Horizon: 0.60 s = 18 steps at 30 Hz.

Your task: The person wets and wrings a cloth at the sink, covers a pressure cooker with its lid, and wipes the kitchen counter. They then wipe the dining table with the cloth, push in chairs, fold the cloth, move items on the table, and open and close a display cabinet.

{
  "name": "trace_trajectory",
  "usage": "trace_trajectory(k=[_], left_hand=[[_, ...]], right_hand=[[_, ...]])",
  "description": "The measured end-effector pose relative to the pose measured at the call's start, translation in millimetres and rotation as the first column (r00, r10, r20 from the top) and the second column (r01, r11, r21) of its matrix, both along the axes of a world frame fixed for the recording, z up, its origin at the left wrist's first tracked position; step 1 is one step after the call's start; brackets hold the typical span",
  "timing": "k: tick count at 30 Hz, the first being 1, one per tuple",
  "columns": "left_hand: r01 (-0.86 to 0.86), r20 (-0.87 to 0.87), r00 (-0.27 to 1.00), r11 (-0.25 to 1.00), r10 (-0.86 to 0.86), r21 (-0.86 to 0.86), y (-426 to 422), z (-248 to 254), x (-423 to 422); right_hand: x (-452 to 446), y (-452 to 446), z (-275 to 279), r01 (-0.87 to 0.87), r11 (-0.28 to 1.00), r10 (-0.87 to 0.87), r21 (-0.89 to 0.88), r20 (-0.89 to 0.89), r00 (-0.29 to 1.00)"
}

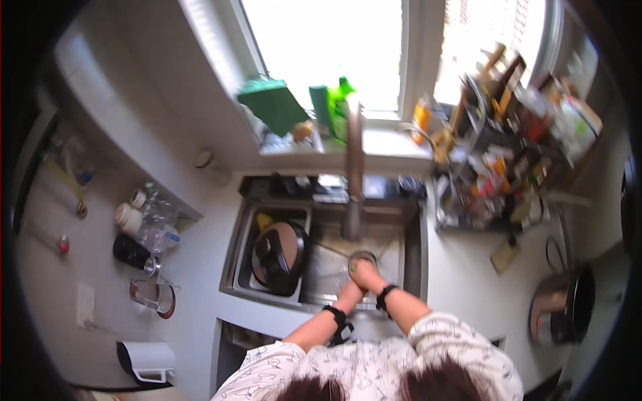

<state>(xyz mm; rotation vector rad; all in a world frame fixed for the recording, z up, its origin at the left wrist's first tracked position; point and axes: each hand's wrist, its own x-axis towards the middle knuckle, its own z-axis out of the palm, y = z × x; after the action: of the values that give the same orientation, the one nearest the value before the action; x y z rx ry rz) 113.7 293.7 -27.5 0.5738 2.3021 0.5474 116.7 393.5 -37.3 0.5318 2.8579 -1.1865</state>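
Note:
My right hand [365, 275] is closed, low over the right basin [328, 264] of the steel sink, beside the round drain fitting [363, 256]. A small yellow-green patch shows at its fingers, too blurred to name. My left hand [350, 292] meets it from the left, and its fingers are hidden behind the right hand. Whether the two hands hold something between them cannot be made out. Above them hangs the faucet [354, 214]. In the left basin rests a dark pot lid with a brown-pink top [281, 244].
A crowded dish rack [485, 194] stands right of the sink, with a dark pot [562, 304] nearer me. On the sill are a green bottle [342, 113] and an orange bottle [420, 120]. Left are a glass jug [154, 297], a black cup [130, 250] and a white pitcher [148, 362].

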Motion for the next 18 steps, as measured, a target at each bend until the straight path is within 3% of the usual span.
trace_trajectory(k=[4,6,12,14,16,18], left_hand=[[0.023,-0.064,0.997,0.992,-0.031,-0.124,-4,39,15],[0.06,-0.089,0.993,0.98,-0.078,-0.191,-3,39,19],[0.192,-0.118,0.968,0.958,-0.22,-0.213,-3,40,17],[0.241,-0.059,0.966,0.958,-0.253,-0.155,-4,55,13],[0.246,-0.021,0.968,0.966,-0.248,-0.075,-12,48,1],[0.114,0.103,0.983,0.946,-0.151,0.303,-23,43,-8]], right_hand=[[16,-10,20,0.06,0.998,-0.057,-0.025,0.124,0.991],[18,-10,1,0.069,0.998,-0.067,-0.006,0.152,0.986],[32,-8,24,0.211,0.973,-0.19,-0.097,0.188,0.964],[37,-3,25,0.203,0.945,-0.186,-0.257,0.091,0.978],[48,4,24,0.126,0.974,-0.107,-0.189,0.107,0.989],[65,7,24,0.311,0.95,-0.307,0.03,-0.093,0.947]])
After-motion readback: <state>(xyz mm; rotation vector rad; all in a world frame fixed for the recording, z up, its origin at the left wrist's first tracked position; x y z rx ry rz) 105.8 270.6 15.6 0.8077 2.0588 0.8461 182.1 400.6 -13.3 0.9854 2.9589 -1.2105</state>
